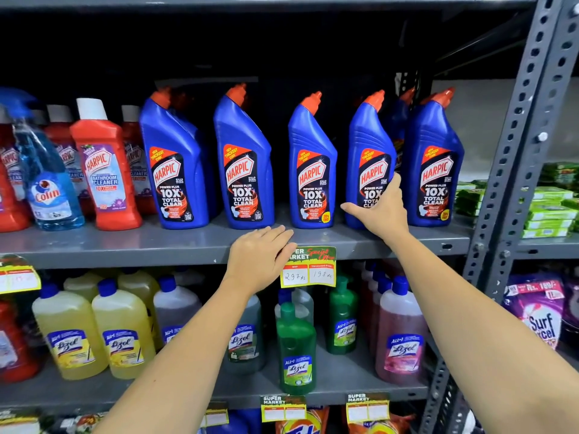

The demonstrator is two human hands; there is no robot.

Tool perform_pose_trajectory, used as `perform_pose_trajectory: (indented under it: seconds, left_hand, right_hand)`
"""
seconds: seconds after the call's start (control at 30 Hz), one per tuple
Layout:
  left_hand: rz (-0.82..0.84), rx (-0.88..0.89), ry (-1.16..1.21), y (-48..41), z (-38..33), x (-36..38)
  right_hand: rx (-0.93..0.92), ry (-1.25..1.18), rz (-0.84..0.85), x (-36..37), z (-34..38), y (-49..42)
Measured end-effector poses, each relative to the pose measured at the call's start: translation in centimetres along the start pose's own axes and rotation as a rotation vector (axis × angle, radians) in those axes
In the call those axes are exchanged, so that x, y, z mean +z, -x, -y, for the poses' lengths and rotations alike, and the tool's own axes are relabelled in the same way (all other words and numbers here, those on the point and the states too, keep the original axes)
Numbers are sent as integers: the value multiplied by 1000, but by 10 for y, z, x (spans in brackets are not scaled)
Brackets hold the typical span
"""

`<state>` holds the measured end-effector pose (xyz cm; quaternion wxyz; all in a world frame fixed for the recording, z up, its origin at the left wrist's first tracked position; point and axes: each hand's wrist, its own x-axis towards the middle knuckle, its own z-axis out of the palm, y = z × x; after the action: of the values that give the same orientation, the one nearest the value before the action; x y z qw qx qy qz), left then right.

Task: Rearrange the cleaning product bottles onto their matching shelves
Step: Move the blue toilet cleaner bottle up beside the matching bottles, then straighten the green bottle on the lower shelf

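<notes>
Several blue Harpic bottles with orange caps stand in a row on the upper grey shelf (194, 245). My right hand (380, 211) wraps the base of the fourth blue Harpic bottle (369, 145), thumb out to the left. My left hand (260, 258) lies flat on the shelf's front edge, fingers together, holding nothing, just below the gap between two blue bottles (242, 158) (311, 164). Left of the blue row stand red Harpic bathroom cleaner bottles (105, 164) and a blue Colin spray bottle (47, 183).
The lower shelf holds yellow Lizol bottles (122, 330), grey, green (296, 346) and pink ones (399, 333). A price tag (308, 267) hangs on the upper shelf's edge. A grey perforated upright (513, 151) borders the right, with green packs (548, 211) and Surf pouches (539, 311) beyond.
</notes>
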<state>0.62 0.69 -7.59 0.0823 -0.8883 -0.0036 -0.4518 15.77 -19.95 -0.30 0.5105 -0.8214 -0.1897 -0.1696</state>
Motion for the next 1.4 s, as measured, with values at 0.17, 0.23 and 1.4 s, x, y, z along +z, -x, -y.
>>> perform_pose_trajectory:
  seconds: [0.17, 0.23, 1.4]
  left_hand:
    - [-23, -6, -9, 1, -1, 2]
    - [-29, -22, 12, -1, -3, 0]
    - [930, -124, 116, 313, -12, 121]
  right_hand:
    - [0, -14, 10, 1, -3, 3]
    - [2, -16, -3, 0, -2, 5]
    - [328, -66, 172, 205, -147, 256]
